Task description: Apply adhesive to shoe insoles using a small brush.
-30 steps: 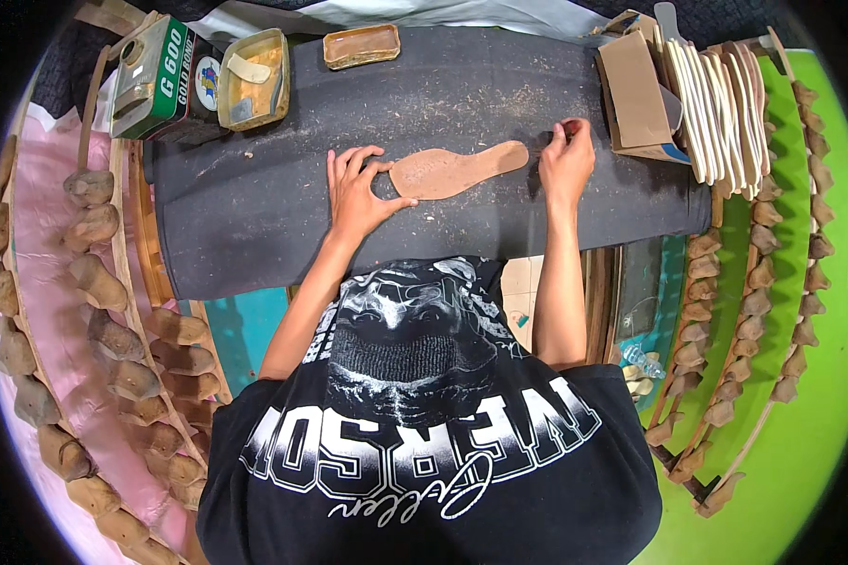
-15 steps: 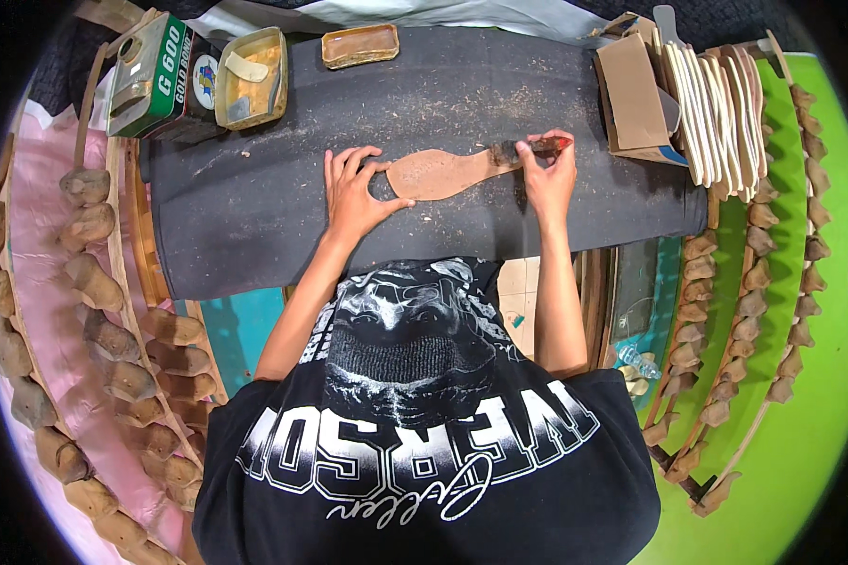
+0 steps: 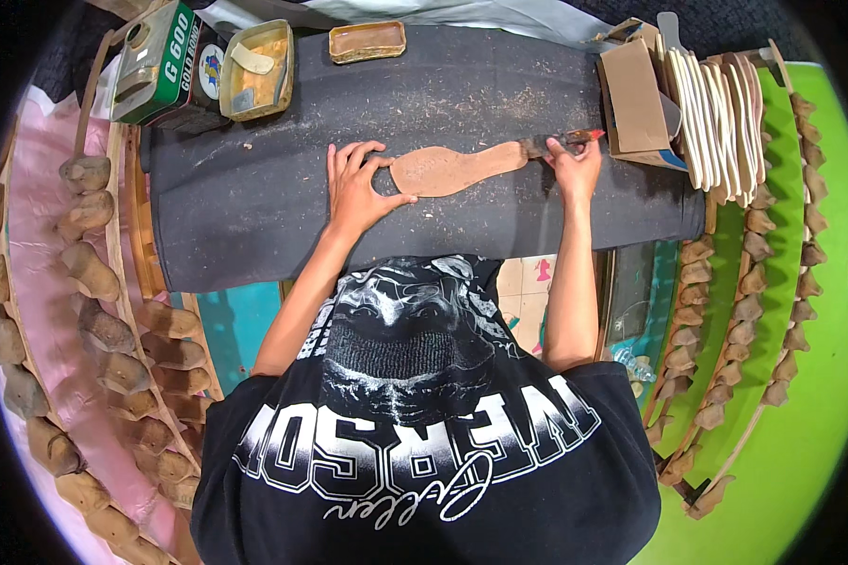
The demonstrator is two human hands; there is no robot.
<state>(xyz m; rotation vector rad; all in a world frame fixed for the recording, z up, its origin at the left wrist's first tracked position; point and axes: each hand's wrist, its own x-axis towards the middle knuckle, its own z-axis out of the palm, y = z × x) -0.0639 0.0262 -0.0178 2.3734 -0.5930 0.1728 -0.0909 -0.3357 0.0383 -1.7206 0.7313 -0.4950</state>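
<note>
Sole (image 3: 457,171) crosswise between your hands.
Left hand (image 3: 358,184), splayed, steadies wide end; right hand (image 3: 575,168) pinches probable brush (image 3: 535,148) by narrow end.

Worn on the head, looking steeply down past the shirt (image 3: 410,405) at the left hand (image 3: 356,185), right hand (image 3: 573,169) and table (image 3: 481,226). Near enough to fill the lower middle with the shirt, yet wide enough to catch wooden forms (image 3: 91,270) on both sides, bending straight edges outward.
</note>
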